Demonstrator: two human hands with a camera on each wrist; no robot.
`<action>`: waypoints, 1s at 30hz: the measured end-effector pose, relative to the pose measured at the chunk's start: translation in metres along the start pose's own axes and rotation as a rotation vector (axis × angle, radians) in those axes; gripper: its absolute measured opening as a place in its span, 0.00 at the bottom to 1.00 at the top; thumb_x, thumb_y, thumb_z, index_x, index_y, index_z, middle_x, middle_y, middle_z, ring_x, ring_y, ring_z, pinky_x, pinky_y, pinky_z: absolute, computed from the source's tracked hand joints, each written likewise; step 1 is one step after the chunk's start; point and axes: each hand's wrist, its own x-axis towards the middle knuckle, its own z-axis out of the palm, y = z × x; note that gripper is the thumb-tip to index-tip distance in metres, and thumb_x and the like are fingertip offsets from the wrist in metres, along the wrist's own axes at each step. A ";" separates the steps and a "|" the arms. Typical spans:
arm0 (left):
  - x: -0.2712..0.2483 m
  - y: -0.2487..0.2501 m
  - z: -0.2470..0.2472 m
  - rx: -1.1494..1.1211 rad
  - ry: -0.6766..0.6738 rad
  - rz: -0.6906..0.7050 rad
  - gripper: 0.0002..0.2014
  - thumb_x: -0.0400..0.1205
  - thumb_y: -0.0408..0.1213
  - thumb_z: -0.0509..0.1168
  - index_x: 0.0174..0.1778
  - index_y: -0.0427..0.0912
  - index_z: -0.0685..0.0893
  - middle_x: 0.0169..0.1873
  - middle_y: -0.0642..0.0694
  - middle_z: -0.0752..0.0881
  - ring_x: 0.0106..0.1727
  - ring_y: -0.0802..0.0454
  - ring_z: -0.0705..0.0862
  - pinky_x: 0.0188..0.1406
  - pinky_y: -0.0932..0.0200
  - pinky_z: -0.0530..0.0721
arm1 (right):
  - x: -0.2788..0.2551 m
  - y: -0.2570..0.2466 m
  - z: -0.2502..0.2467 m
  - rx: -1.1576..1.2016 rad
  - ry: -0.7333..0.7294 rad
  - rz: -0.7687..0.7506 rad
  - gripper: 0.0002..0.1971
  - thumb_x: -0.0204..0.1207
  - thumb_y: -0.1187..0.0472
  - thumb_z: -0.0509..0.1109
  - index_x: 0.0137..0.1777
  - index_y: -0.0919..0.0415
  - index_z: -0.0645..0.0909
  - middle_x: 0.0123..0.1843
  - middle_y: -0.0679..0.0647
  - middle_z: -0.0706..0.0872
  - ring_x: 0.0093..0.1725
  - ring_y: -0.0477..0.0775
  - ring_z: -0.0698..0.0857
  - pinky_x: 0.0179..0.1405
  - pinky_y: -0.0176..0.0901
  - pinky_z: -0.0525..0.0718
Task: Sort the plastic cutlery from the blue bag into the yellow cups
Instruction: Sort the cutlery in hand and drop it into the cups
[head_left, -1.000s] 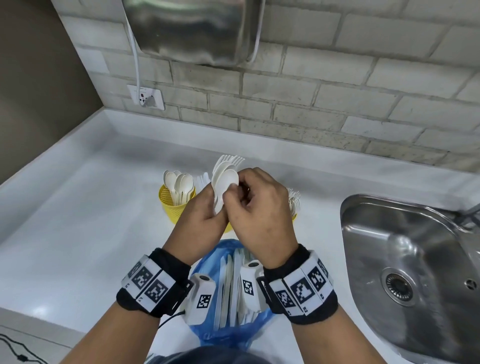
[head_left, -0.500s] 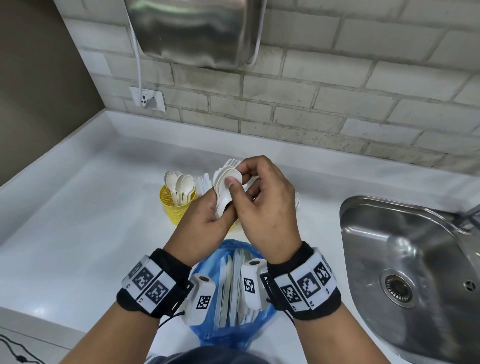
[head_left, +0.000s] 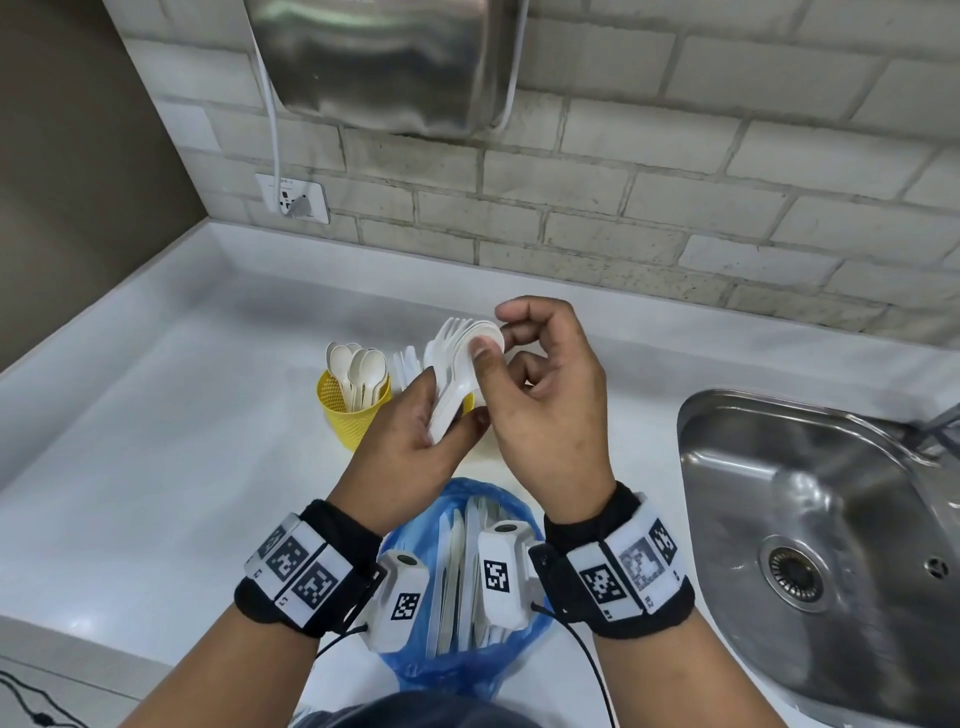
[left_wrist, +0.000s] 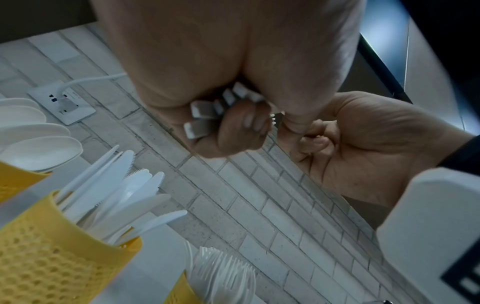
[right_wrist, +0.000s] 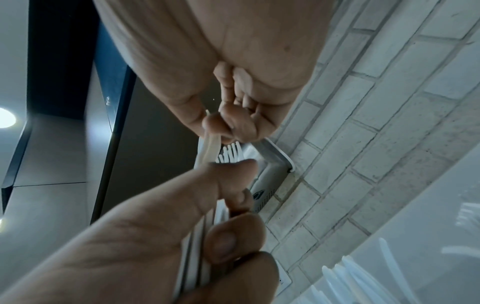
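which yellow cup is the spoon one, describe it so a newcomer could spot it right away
Start at the steel sink and look left along the white counter, past both hands, to the yellow cups. The spoon cup is the leftmost, below the wall socket. Only it shows rounded spoon bowls; the next cup holds knives.

White spoon-and-fork bundle (head_left: 457, 374) standing upright above yellow cups (head_left: 350, 413); blue bag (head_left: 457, 660) lying open, holding cutlery.
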 end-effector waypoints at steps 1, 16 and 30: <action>0.000 0.000 0.000 -0.004 -0.001 0.002 0.11 0.87 0.37 0.67 0.65 0.47 0.83 0.53 0.52 0.90 0.57 0.54 0.88 0.58 0.51 0.87 | 0.001 0.001 -0.001 -0.031 -0.041 0.000 0.09 0.80 0.62 0.74 0.58 0.54 0.82 0.46 0.43 0.87 0.30 0.50 0.81 0.36 0.56 0.87; 0.000 -0.012 -0.005 -0.216 0.079 -0.049 0.20 0.86 0.57 0.59 0.58 0.43 0.81 0.51 0.42 0.89 0.56 0.44 0.90 0.58 0.38 0.89 | 0.021 0.009 -0.021 0.013 0.018 -0.018 0.05 0.85 0.55 0.69 0.48 0.53 0.82 0.34 0.56 0.80 0.30 0.70 0.78 0.30 0.61 0.80; 0.001 -0.004 -0.003 -0.486 -0.336 -0.173 0.17 0.89 0.41 0.56 0.33 0.42 0.74 0.33 0.52 0.79 0.38 0.50 0.79 0.44 0.55 0.82 | 0.035 0.027 -0.020 -0.088 -0.200 0.075 0.08 0.82 0.54 0.70 0.50 0.57 0.87 0.41 0.55 0.90 0.42 0.65 0.87 0.45 0.64 0.88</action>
